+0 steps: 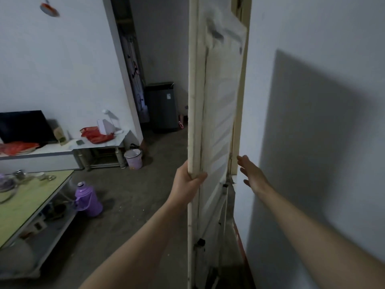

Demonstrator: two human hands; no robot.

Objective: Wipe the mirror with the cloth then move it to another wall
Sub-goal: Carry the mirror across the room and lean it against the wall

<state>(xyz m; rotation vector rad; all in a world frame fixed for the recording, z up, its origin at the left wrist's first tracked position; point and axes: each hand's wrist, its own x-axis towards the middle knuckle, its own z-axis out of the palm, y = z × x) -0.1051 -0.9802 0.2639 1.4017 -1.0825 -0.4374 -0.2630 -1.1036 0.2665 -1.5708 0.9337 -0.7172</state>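
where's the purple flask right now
In the head view, the purple plastic vacuum flask stands on the grey floor at lower left, beside the green-topped low table.

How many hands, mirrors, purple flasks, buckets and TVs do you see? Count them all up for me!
Hands: 2, the left hand gripping the mirror's edge, the right hand open beside it
Mirror: 1, seen from the back
Purple flask: 1, on the floor
Bucket: 1
TV: 1
Total: 6
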